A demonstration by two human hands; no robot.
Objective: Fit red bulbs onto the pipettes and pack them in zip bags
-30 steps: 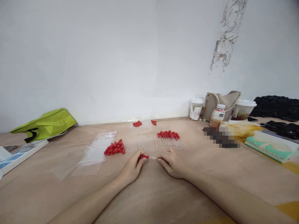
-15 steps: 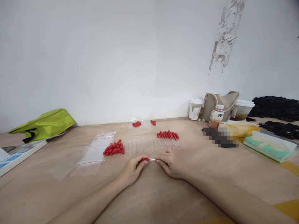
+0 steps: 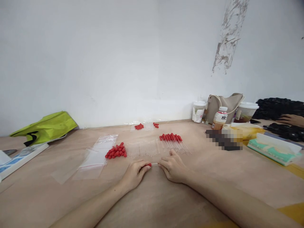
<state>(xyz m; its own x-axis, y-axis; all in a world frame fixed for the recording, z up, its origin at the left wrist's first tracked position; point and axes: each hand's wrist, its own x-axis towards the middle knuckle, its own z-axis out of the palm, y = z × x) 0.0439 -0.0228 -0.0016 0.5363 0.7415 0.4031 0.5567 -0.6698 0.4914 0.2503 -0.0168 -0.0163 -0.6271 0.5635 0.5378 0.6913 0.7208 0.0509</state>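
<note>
My left hand [image 3: 136, 174] is closed around a red rubber bulb [image 3: 148, 164], whose end shows past the thumb. A thin clear dropper tube [image 3: 154, 164] runs from that bulb to my right hand [image 3: 173, 167], where thumb and fingers pinch its other end. Just beyond my left hand lies a heap of loose red bulbs [image 3: 116, 151]. Behind both hands, a row of bare clear tubes [image 3: 142, 148] is laid side by side. To its right are several droppers with red bulbs fitted [image 3: 171, 139], their tubes pointing toward me.
Clear zip bags [image 3: 95, 158] lie left of the heap. A small bagged set [image 3: 148, 126] sits near the wall. At the right stand a bottle [image 3: 219, 118], a lidded cup [image 3: 199, 111] and a tissue pack [image 3: 273, 149]. Another person's hand [image 3: 292, 120] reaches in at far right.
Less of the red bulb shows beyond my left fingers now, and both hands have shifted slightly. Another person's hand has appeared at the far right over the black items.
</note>
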